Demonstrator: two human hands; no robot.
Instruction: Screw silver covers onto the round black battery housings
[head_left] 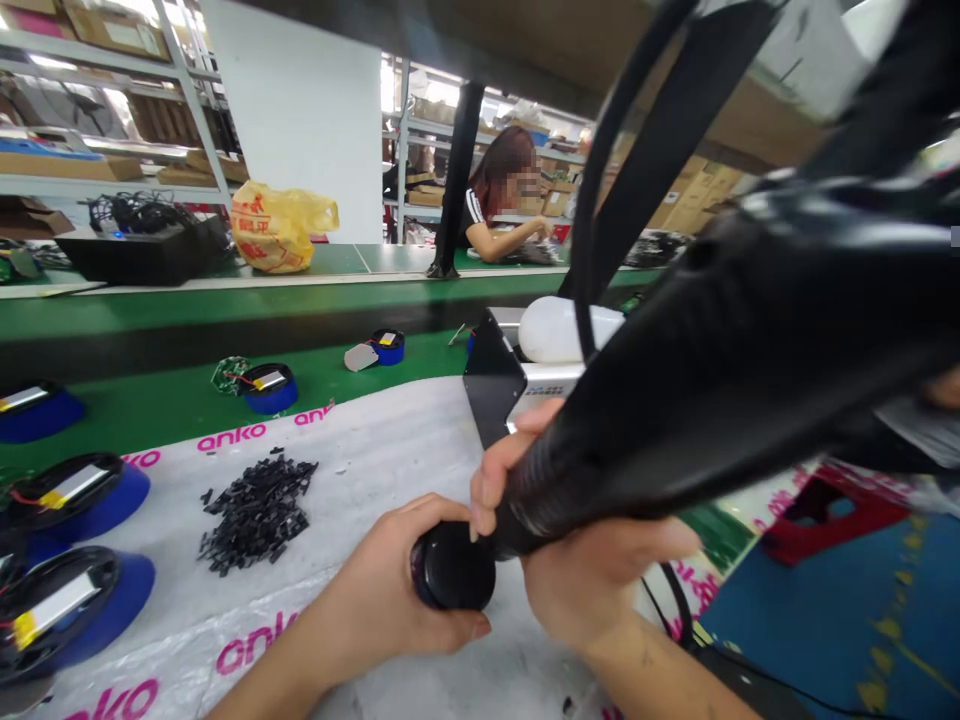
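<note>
My left hand (pixel 382 590) is closed around a small round black part (pixel 455 566), with its flat dark face turned towards me. My right hand (pixel 585 570) wraps round the narrow end of a thick black tube-shaped tool (pixel 660 400), which slants in from the upper right. That end meets or nearly meets the black part; contact is hidden by my fingers. A pile of small black pieces (pixel 259 510) lies on the white sheet (pixel 390 440) left of my hands. Several blue round housings (pixel 271 388) with batteries and wires stand further left and behind.
A black and silver device (pixel 499 370) with a white rounded top is just beyond my hands. Behind the green bench stand a yellow plastic bag (pixel 281 225), a black box (pixel 135 250) and a co-worker (pixel 499 200). A red stool (pixel 832 515) is on the right.
</note>
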